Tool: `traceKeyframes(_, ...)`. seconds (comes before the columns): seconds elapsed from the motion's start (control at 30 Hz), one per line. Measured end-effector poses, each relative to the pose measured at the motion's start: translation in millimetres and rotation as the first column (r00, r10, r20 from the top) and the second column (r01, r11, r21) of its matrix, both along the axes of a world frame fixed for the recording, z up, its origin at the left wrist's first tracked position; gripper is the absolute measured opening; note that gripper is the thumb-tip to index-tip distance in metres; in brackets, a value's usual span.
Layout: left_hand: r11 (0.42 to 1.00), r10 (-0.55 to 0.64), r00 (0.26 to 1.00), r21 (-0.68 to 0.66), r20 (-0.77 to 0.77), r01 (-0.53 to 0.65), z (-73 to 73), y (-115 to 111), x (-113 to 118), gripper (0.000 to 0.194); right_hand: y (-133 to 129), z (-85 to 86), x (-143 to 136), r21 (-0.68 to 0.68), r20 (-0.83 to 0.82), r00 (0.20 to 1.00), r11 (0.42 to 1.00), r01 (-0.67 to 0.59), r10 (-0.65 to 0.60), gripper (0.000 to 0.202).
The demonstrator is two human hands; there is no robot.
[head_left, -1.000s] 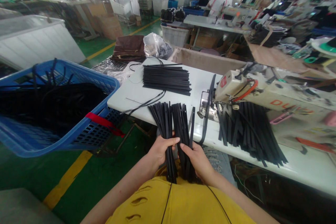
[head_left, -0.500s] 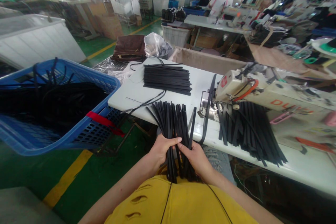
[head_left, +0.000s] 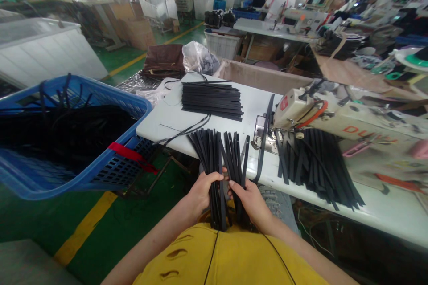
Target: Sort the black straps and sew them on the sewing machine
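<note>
My left hand [head_left: 204, 188] is wrapped round a bunch of black strips [head_left: 210, 156] that fan out at the top, its thumb lying across them. Beside it my right hand [head_left: 245, 194] grips a smaller bunch of black strips [head_left: 236, 156], with one strip splayed off to the right. Both bunches stand upright in front of my yellow top, their upper ends over the edge of the white table. Further back on the table lies a neat stack of black strips [head_left: 212, 100]. The fingers behind the bunches are partly hidden.
A sewing machine [head_left: 334, 111] stands on the white table [head_left: 160, 120] at right, with one strip near its needle plate and a pile of black strips [head_left: 321, 164] under its arm. A blue basket [head_left: 100, 173] of black strips is at left. A person [head_left: 281, 2] sits at the back.
The two bunches have moved apart, leaving a gap between them; some strips have shifted to the left-hand bunch. My thumbs, close together before, are now separated.
</note>
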State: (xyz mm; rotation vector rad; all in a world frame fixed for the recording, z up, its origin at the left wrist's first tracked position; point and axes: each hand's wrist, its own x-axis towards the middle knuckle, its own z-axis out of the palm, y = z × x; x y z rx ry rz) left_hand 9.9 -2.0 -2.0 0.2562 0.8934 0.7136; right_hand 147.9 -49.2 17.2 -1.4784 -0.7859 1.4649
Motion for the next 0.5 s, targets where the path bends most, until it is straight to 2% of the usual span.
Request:
traceKeyframes(0.13,0.998,-0.027,0.992,0.063,0.121,0.019,-0.3,0.4,-3.1,0.028,-1.0,0.6,0.2,-0.029,-0.086,0.996,0.999,-0.018,0.016,0.04)
traceKeyframes(0.37,0.998,-0.005,0.999,0.066,-0.045,0.008,1.7,0.1,-1.2,0.038,-2.9,5.0,0.1,-0.042,-0.119,0.993,0.999,-0.018,0.013,0.038)
traceKeyframes(0.5,0.996,0.014,0.997,0.093,-0.076,-0.006,-0.1,-0.8,-0.6,0.043,-3.4,2.8,-0.1,-0.035,-0.085,0.996,0.999,-0.006,0.003,0.038)
